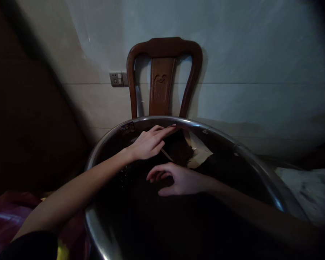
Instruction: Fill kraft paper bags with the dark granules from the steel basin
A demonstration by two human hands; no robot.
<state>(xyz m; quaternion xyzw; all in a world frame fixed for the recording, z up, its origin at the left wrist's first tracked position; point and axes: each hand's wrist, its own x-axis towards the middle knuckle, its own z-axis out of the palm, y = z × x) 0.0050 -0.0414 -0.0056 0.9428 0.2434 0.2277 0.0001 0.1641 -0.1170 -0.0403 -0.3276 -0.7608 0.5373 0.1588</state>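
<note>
While a wooden chair (162, 77) stands against the wall behind it, a large metal basin (249, 155) fills the foreground. The left hand (148, 143) lies flat, fingers extended, on a dark mass and pale paper (199, 153) at the far rim. The right hand (176, 179) hovers loosely curled, holding nothing. The basin's contents are too dark to make out.

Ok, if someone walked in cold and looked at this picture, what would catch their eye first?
Probably the big metal basin filling the lower middle, dark inside, with both bare hands in it. The left hand lies flat toward the far rim beside a pale torn sheet, while the right hand curls loosely below it. Behind stands a wooden chair against the pale wall.
</note>
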